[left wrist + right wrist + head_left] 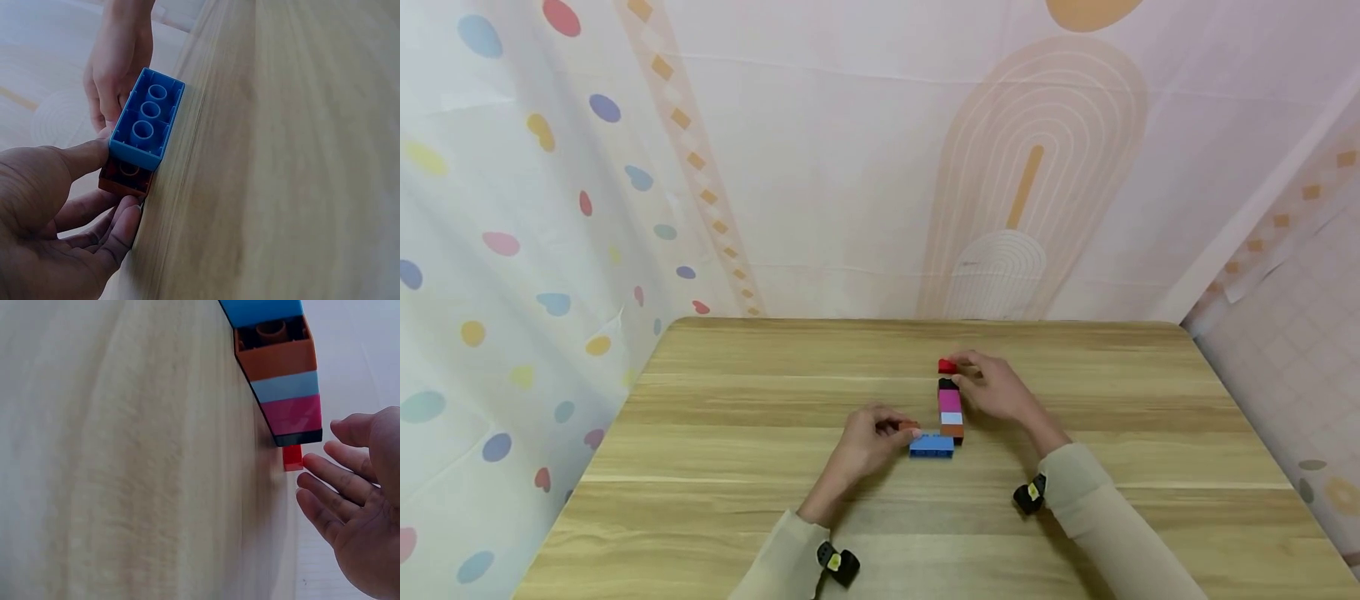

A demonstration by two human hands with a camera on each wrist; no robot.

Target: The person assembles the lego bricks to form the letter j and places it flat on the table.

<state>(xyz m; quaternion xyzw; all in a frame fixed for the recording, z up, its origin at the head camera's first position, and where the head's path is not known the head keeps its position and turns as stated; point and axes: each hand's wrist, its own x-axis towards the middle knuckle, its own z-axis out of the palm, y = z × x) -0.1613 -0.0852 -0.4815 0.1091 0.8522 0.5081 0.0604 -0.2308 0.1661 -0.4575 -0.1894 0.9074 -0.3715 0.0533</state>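
Note:
A blue toy building brick (932, 447) lies on its side, its hollow underside facing the left wrist camera (150, 111). Beside its near end is a brown brick (127, 178), which my left hand (868, 442) pinches, the thumb also touching the blue brick's corner. Touching the blue brick's other end is a row of joined bricks: brown (278, 359), light blue (285, 386), pink (292, 415) and black (299, 437). A small red brick (947, 366) sits just beyond the black end. My right hand (996, 387) is beside it, fingers extended, fingertips at or near the red brick.
The wooden table (737, 467) carries the bricks near its middle. A patterned cloth (835, 167) hangs behind its far edge, and a dotted cloth (512, 333) hangs along the left. Small black devices (1028, 496) are strapped at both wrists.

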